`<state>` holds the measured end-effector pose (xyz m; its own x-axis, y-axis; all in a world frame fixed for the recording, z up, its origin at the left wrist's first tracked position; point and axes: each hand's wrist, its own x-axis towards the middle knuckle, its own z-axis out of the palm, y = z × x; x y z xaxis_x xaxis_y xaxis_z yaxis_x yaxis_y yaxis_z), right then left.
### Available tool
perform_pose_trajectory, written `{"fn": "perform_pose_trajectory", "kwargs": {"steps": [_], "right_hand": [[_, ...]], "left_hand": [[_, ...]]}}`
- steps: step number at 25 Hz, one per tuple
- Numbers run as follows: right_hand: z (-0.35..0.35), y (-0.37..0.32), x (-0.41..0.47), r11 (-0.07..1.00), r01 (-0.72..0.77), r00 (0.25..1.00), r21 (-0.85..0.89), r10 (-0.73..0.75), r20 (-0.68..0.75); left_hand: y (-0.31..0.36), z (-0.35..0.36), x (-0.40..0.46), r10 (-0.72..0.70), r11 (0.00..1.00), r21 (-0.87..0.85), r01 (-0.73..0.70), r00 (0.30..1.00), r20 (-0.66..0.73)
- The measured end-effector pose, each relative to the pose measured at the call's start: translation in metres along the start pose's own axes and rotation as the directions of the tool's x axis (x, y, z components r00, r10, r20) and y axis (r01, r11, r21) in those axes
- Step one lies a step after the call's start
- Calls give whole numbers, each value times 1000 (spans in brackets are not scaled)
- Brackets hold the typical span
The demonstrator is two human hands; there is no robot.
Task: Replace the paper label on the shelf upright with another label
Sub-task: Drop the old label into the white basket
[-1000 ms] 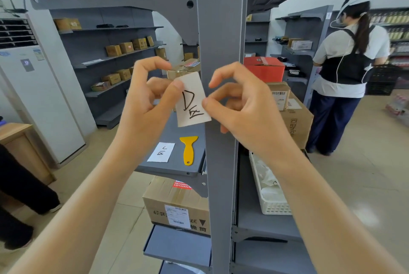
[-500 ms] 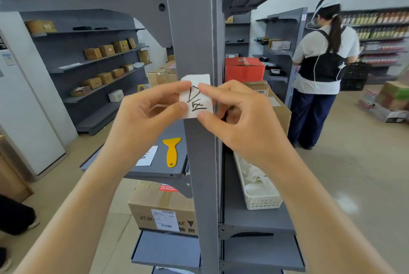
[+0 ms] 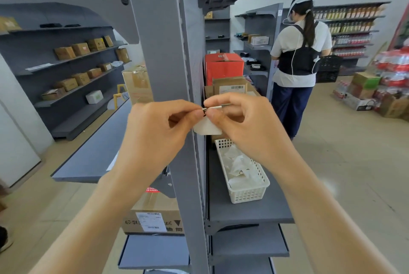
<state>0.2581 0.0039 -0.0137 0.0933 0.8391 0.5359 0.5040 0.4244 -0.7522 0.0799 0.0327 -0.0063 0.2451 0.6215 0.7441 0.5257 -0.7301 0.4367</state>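
Observation:
A small white paper label [image 3: 207, 128] with black handwriting is pinched between both my hands, right in front of the grey shelf upright [image 3: 164, 56]. My left hand [image 3: 155, 127] grips its left edge with thumb and forefinger. My right hand [image 3: 241, 123] grips the upper edge, where the paper is seen edge-on and seems to split into a thin top layer and a white flap hanging below. Most of the writing is hidden. The upright's face above my hands is bare.
A white plastic basket [image 3: 242, 174] of crumpled papers sits on the grey shelf [image 3: 250, 209] to the right. Cardboard boxes [image 3: 155, 216] stand below on the left, a red box [image 3: 223, 64] behind. A person [image 3: 297, 61] stands in the aisle at right.
The label was held flat with its writing facing me; now it is turned edge-on and lower. My view has swung left of the upright, hiding the yellow scraper.

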Motion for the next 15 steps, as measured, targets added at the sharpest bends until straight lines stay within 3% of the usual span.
{"fn": "perform_pose_trajectory", "kwargs": {"steps": [2,4,7,11,15], "right_hand": [[-1,7,-2,1000,11,996,-21,-13,-87],[-4,12,-4,998,9,980,-57,-20,-197],[-11,15,-9,999,40,952,32,-29,-305],[-20,22,-8,985,53,966,167,-8,-260],[-29,37,-5,996,58,986,66,-47,-163]], "left_hand": [[2,15,-2,-14,998,-66,15,1000,10],[5,29,-4,-127,969,-207,139,989,72],[11,43,0,-328,828,-430,361,933,151],[15,53,10,-416,618,-602,505,860,294],[24,61,13,-350,505,-655,561,828,439]]}}
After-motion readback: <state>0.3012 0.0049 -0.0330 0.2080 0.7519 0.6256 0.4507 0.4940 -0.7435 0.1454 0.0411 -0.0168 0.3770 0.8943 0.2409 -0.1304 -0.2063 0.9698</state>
